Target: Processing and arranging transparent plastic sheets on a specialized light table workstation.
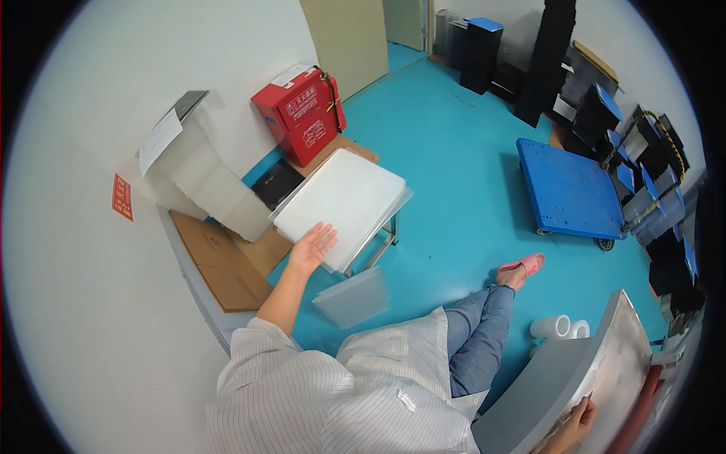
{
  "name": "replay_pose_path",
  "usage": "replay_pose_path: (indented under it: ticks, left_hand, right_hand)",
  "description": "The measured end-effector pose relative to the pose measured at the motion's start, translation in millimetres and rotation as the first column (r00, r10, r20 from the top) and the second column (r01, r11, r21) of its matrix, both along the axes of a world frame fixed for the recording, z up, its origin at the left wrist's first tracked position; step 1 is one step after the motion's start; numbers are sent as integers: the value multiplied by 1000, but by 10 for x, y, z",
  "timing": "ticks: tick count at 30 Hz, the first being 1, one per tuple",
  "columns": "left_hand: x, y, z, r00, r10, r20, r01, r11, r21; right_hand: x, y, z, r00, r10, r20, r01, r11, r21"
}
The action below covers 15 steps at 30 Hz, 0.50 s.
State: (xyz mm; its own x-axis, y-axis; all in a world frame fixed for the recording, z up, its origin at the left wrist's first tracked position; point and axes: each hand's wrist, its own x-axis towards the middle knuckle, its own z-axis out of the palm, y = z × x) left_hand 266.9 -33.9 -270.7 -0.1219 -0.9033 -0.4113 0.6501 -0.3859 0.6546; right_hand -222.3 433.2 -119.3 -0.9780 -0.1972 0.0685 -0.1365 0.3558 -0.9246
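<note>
My left hand [311,247] reaches out to the left, fingers spread, and rests on the near corner of a stack of white translucent sheets [344,198] that lies on a small metal-legged stand. My right hand [576,422] is at the lower right, fingers curled on a thin stick-like tool that touches the grey metal table surface [575,378]. My striped white coat and jeans fill the lower middle, with one pink slipper [524,265] on the blue floor.
A second pile of translucent sheets [353,296] lies on the floor below the stand. Flat cardboard [223,261], a red box [300,112], a blue platform cart [567,189], white rolls [558,327] and stacked black-and-blue trays [643,174] surround me.
</note>
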Motion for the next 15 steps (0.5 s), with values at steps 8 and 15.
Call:
replay_pose_path:
  ticks: [8,15]
  left_hand:
    - [428,-119,9,395,-366,843,143,931,337]
    - [529,-230,-175,102,-277,956,249,937,245]
  right_hand:
    - [63,-71,22,999,-10,-48,15,995,96]
    - [-142,152,-261,992,7,-125,-11,999,-37]
